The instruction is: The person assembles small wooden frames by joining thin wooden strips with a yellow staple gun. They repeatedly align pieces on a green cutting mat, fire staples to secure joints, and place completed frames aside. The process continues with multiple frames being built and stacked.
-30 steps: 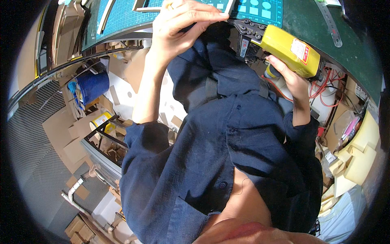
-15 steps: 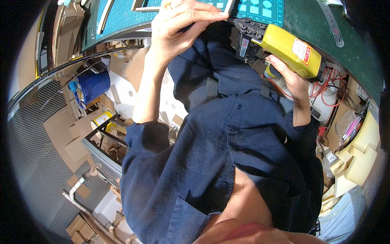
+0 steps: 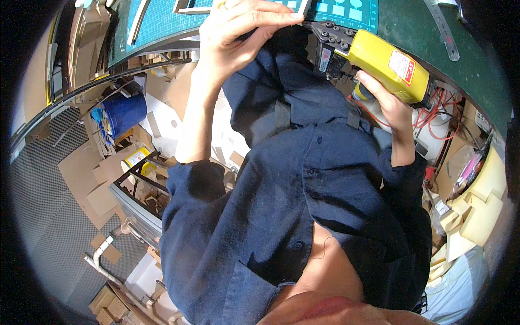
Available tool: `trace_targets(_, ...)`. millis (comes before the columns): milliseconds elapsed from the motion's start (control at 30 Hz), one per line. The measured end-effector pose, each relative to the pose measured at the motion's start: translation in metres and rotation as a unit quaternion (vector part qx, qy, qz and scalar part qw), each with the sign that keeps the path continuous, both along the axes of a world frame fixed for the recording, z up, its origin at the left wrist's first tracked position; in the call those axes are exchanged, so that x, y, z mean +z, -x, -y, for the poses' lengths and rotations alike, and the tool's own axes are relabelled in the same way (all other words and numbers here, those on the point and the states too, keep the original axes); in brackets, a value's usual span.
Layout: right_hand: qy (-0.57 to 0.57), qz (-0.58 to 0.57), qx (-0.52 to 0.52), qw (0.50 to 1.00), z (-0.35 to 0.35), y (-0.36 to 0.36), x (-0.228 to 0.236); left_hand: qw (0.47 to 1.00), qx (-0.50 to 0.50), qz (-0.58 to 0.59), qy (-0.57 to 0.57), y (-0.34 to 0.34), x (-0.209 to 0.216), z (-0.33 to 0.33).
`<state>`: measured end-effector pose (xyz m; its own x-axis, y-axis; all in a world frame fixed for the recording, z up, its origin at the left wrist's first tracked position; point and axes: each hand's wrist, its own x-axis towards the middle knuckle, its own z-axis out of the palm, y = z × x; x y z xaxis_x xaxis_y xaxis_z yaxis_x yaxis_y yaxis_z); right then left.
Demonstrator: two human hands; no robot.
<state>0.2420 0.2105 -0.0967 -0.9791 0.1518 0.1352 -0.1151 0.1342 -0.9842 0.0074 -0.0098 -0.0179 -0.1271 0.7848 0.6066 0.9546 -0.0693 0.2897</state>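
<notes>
In my right hand (image 3: 385, 97) is a yellow and black nail gun (image 3: 376, 57), its fingers wrapped round the grip and partly hidden under the body. The gun's black nose points left, close to the fingertips of my left hand (image 3: 230, 43). That hand is closed in a pinch on a narrow pale strip (image 3: 304, 8) at the top edge of the view. Most of the strip is cut off or hidden by the fingers. Whether the nose touches the strip, I cannot tell.
A teal cutting mat (image 3: 162, 30) covers part of the green worktable (image 3: 471, 76), with more pale strips (image 3: 140, 19) on it. A clear ruler (image 3: 444, 32) lies to the right. Below are red hoses (image 3: 441, 108), a blue bin (image 3: 124, 111) and cardboard pieces (image 3: 86, 168).
My left hand has shifted very slightly left. The nail gun in my right hand stays almost where it was, its nose still by the strip.
</notes>
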Motion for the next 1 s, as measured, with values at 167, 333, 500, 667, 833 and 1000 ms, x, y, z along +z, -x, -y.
trace_targets(167,-0.025,-0.001,-0.018,1.000,0.003,0.001,0.004,0.996,0.008,0.088,-0.019,-0.014,0.011,-0.008)
trace_targets(333,-0.093,-0.029,-0.012,0.995,0.001,0.000,0.003,0.996,0.001,0.085,-0.023,-0.011,0.006,-0.006)
trace_targets(500,-0.088,-0.042,-0.028,0.995,0.005,0.000,0.004,0.996,-0.004,0.079,-0.047,-0.006,-0.002,-0.006)
trace_targets(667,0.011,0.005,-0.035,0.999,0.010,0.001,0.007,0.992,0.028,0.123,-0.021,-0.009,-0.006,0.003)
trace_targets(833,-0.158,-0.065,0.015,0.985,-0.004,-0.002,-0.005,0.977,0.014,0.207,-0.053,-0.011,-0.020,0.007)
trace_targets(1000,-0.098,-0.026,0.033,0.994,-0.004,-0.003,-0.006,0.974,0.001,0.224,-0.031,-0.007,-0.022,0.009)
